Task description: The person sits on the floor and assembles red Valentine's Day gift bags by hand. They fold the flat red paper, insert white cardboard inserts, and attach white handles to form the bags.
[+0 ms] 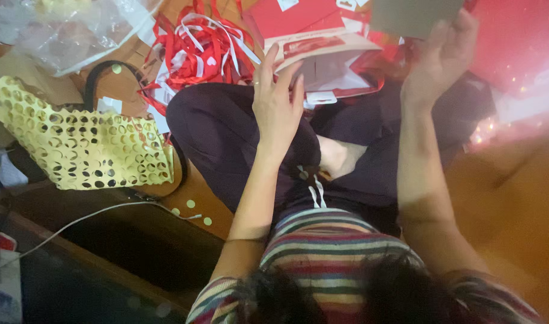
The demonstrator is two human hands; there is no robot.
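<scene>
I sit cross-legged in dark trousers [226,138] on a wooden floor. My left hand [277,105] is raised over my knee with its fingers apart. Its fingertips touch the near edge of a red and white paper bag [325,51] lying in front of my legs. My right hand [442,57] is lifted higher at the right and grips the lower corner of a grey-brown cardboard sheet [412,15], which runs out of the top of the view.
A yellow sheet punched full of round holes [82,144] lies at the left, with small yellow discs [190,205] on the floor near it. A heap of red and white paper strips [202,48], a clear plastic bag [64,30], a white cable [76,221] and a red sheet [517,42] surround me.
</scene>
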